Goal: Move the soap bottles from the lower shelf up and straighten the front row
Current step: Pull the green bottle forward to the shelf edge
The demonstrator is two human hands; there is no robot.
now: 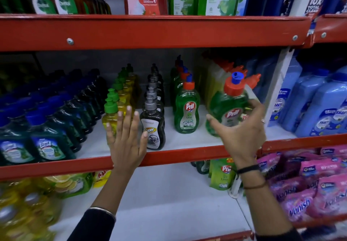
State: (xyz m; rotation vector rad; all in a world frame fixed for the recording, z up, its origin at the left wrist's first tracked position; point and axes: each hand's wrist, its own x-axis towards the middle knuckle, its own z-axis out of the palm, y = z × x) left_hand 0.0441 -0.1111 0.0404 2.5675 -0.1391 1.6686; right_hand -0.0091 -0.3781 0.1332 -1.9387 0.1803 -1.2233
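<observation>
Red shelf edge [187,152], green Pril bottles [186,113] with orange-and-blue caps [188,84].

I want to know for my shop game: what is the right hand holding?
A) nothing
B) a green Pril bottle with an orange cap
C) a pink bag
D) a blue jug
B: the right hand wraps around the green Pril bottle, orange cap on top.
</observation>
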